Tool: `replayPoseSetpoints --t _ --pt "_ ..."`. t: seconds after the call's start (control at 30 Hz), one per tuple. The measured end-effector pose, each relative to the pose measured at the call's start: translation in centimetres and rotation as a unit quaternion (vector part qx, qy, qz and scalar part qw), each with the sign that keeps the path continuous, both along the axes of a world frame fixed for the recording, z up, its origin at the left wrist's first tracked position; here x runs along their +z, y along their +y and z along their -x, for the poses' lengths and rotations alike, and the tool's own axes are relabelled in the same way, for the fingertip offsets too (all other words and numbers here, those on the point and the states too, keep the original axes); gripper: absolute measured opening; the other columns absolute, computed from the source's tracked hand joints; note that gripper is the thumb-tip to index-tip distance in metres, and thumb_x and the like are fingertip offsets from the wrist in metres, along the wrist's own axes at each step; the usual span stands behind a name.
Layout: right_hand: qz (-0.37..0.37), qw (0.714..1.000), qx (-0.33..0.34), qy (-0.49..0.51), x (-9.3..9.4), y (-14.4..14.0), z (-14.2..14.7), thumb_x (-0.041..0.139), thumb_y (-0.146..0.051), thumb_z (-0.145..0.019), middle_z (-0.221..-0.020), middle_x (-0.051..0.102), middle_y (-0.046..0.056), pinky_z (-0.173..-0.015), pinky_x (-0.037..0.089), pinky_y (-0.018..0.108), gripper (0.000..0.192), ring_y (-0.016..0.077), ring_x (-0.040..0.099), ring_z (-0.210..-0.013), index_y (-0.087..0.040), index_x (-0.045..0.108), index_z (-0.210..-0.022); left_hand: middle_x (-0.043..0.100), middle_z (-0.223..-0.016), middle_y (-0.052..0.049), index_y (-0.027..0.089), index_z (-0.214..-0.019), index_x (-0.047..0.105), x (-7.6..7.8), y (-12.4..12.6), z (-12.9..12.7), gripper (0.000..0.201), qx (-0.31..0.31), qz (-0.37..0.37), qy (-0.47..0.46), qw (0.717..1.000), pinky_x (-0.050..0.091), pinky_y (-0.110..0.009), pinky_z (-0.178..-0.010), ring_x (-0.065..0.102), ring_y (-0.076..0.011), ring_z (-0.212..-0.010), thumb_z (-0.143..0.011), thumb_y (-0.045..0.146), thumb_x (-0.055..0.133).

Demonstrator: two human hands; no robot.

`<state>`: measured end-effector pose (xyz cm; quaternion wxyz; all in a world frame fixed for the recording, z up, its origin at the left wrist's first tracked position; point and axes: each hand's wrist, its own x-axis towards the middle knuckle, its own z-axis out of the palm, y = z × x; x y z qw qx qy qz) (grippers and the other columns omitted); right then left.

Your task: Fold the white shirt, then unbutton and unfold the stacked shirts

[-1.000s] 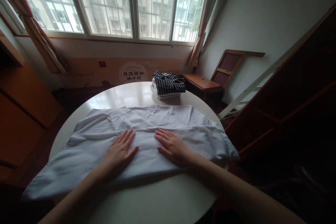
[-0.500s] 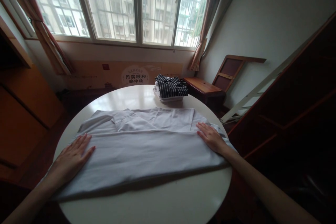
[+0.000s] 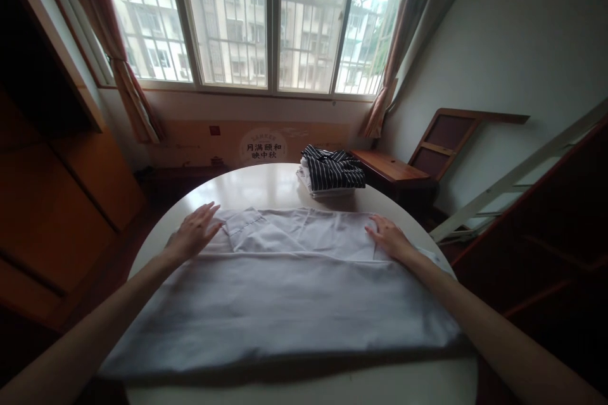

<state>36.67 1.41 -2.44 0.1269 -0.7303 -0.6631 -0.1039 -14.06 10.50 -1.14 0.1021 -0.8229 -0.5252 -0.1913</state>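
Note:
A light grey garment (image 3: 294, 304), probably a shirt, lies spread across the round white table (image 3: 266, 178), its near side folded over in a long straight band. My left hand (image 3: 196, 228) is at the garment's far left part, fingers stretched out and apart. Over the far right part, my right hand (image 3: 390, 235) has its fingers extended, near or touching the cloth. Neither hand grips the fabric. Beyond the garment stands a stack of folded clothes (image 3: 332, 171), with a black-and-white striped piece on top and white ones beneath.
A wooden bench (image 3: 392, 166) stands behind the table on the right, beside a leaning wooden frame (image 3: 449, 139). A pale ladder-like rail (image 3: 517, 177) is at the right. Orange-brown cabinets (image 3: 90, 177) line the left, and a barred window (image 3: 232, 25) is ahead.
Both hands have moved away from me, from the folded band to the garment's far part. The left hand has lifted its arm across the band. The camera view has shifted.

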Motion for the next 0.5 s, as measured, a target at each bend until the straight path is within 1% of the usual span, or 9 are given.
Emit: replayPoseSetpoints --t 0.1,0.17,0.23,0.3,0.4,0.5 --pt "-0.004 1.0 -0.018 -0.007 -1.0 1.7 0.2 0.039 -0.032 -0.083 -0.125 0.049 0.019 -0.096 0.036 0.042 0.044 0.029 0.044 -0.116 -0.006 0.052 -0.115 0.043 -0.134 -0.009 0.017 -0.126 0.044 -1.1 2.6 -0.3 0.051 -0.004 0.068 0.047 0.997 0.028 -0.036 -0.103 0.035 -0.022 -0.126 -0.085 0.045 0.03" --pt "-0.018 0.999 -0.024 -0.014 -1.4 2.1 0.2 0.038 -0.032 -0.084 -0.125 0.049 0.019 -0.095 0.035 0.042 0.042 0.0291 0.044 -0.116 -0.007 0.053 -0.115 0.045 -0.133 -0.009 0.016 -0.125 0.045 -1.6 3.6 0.0 0.05 0.02 0.104 0.055 0.993 0.029 -0.035 -0.103 0.038 -0.0208 -0.124 -0.086 0.041 0.028" --pt "-0.021 0.999 -0.03 -0.021 -1.4 2.3 0.0 0.038 -0.031 -0.084 -0.123 0.05 0.018 -0.095 0.036 0.041 0.04 0.0287 0.044 -0.115 -0.008 0.054 -0.113 0.045 -0.132 -0.009 0.014 -0.125 0.045 -1.6 4.0 0.4 0.049 0.04 0.111 0.049 0.992 0.029 -0.034 -0.102 0.039 -0.02 -0.123 -0.086 0.038 0.026" --pt "-0.008 0.999 -0.033 -0.018 -1.0 2.7 -0.6 0.038 -0.031 -0.083 -0.121 0.052 0.017 -0.093 0.037 0.041 0.039 0.0284 0.046 -0.113 -0.01 0.055 -0.11 0.046 -0.132 -0.009 0.014 -0.124 0.046 -1.2 4.3 0.8 0.048 0.042 0.109 0.045 0.992 0.03 -0.033 -0.101 0.04 -0.0198 -0.122 -0.086 0.036 0.027" --pt "0.036 0.999 -0.014 0.014 0.3 3.9 -1.8 0.041 -0.033 -0.081 -0.113 0.058 0.016 -0.088 0.04 0.037 0.038 0.0261 0.054 -0.103 -0.011 0.055 -0.108 0.05 -0.127 -0.009 0.015 -0.118 0.052 0.3 4.9 1.0 0.045 0.018 0.126 0.051 0.991 0.032 -0.032 -0.098 0.044 -0.0207 -0.116 -0.083 0.036 0.031" --pt "0.084 0.996 0.027 0.033 2.0 5.2 -2.9 0.052 -0.035 -0.073 -0.107 0.061 0.014 -0.084 0.041 0.031 0.04 0.0248 0.056 -0.097 -0.011 0.058 -0.105 0.06 -0.111 -0.009 0.016 -0.108 0.058 2.3 6.0 0.9 0.042 0.008 0.184 0.067 0.981 0.04 -0.03 -0.086 0.054 -0.0216 -0.1 -0.078 0.038 0.039"
